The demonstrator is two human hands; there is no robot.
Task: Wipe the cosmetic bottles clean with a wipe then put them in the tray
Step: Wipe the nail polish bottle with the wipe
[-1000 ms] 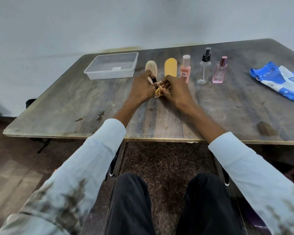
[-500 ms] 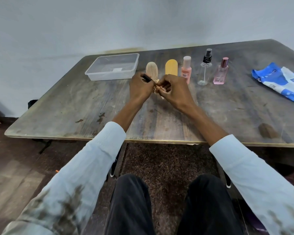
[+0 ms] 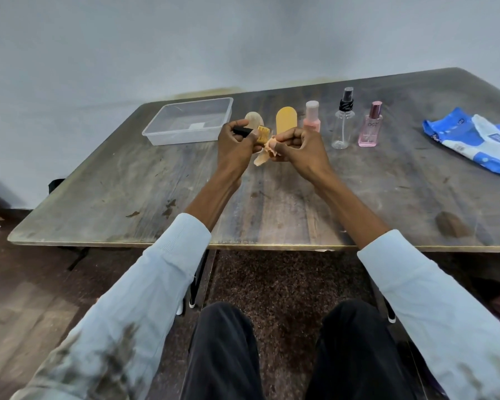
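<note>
My left hand (image 3: 236, 147) grips a small bottle (image 3: 262, 133) with a black cap and an amber body, held sideways above the table. My right hand (image 3: 299, 148) pinches a crumpled, stained wipe (image 3: 264, 157) just right of the bottle's end. Behind my hands stand a beige tube (image 3: 254, 119), a yellow tube (image 3: 286, 119), a pink bottle (image 3: 312, 116), a clear spray bottle (image 3: 342, 122) with a black top and a pink perfume bottle (image 3: 370, 128). The clear plastic tray (image 3: 159, 134) sits at the back left with no bottles in it.
A blue and white wipes pack (image 3: 474, 140) lies at the right end of the wooden table (image 3: 127, 192). The table's front edge runs just above my knees. A wall stands right behind the table.
Both hands have lifted a little and drawn slightly apart. The bottle has turned sideways in my left hand, baring its amber body, and the wipe now hangs off its end.
</note>
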